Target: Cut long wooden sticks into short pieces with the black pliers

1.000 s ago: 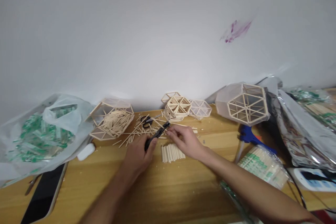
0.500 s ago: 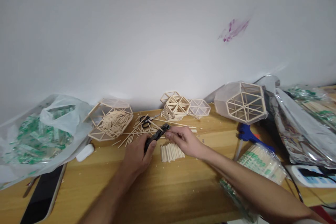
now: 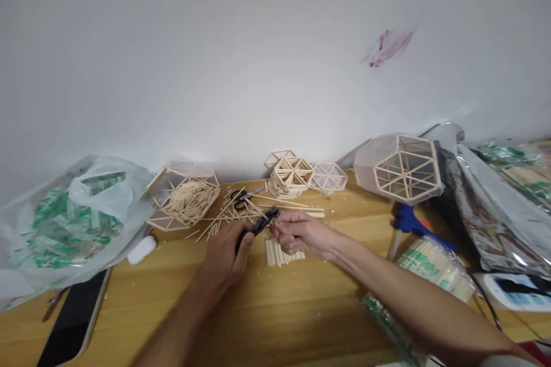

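My left hand [image 3: 226, 252] is closed around black hand pliers [image 3: 258, 223], whose jaws point up and to the right. A thin wooden stick [image 3: 259, 210] runs to the jaws from the far side. Just right of the jaws, my right hand [image 3: 303, 234] is closed in a pinch in line with that stick; its fingers hide the end they grip. Below the fingers lies a row of short cut sticks [image 3: 279, 253], side by side on the wooden table [image 3: 275, 309]. Behind the pliers are loose longer sticks [image 3: 219, 215] and black-handled scissors [image 3: 240, 199].
A hexagonal stick-framed container [image 3: 183, 198] full of short sticks stands left, beside a plastic bag [image 3: 77, 223] and a phone [image 3: 75, 321]. Smaller hexagonal frames [image 3: 293, 175] and a larger one [image 3: 398, 169] line the wall. Right are a blue tool [image 3: 408, 221] and bagged sticks [image 3: 434, 269].
My right hand's fingers have curled in more, and the hand has shifted slightly right beside the jaws. My left hand still holds the pliers. The whole view has shifted a little.
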Motion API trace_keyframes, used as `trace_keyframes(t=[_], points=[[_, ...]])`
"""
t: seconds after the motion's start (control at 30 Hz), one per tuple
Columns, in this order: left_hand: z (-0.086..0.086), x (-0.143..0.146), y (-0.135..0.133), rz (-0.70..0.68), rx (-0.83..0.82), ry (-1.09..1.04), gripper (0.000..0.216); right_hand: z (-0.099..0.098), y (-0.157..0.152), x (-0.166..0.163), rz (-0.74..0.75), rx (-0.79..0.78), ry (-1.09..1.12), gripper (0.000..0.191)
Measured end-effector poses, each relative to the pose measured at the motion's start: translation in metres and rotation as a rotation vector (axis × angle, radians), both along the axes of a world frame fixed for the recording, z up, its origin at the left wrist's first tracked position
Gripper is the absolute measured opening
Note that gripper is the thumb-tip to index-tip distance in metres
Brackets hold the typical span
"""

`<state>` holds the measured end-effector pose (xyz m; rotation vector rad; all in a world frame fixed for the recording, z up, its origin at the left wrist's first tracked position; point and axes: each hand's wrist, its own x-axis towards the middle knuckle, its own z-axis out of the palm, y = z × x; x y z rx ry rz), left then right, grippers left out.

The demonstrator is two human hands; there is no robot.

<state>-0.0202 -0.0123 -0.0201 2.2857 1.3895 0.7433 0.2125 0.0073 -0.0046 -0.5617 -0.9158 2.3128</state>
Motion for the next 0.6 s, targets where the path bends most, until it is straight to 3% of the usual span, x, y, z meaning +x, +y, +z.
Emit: trace_keyframes(t=[0.2,0.4,0.6], points=[[0.0007,0.0022,0.0016,0.048,0.001,0.010,0.044,-0.0029,0.0004,-0.0015,-0.006,-0.106,0.024,0.026],[0.0040,-0.0017,0.0031,0.114,0.030,0.091,0.042,-0.0034,0.0018,-0.0001,-0.046,0.137,-0.147,0.032],[0.0013,-0.0018,0.0083,0.120,0.001,0.136,0.043,-0.0005,0.0060,0.0030,-0.106,0.248,-0.301,0.038]])
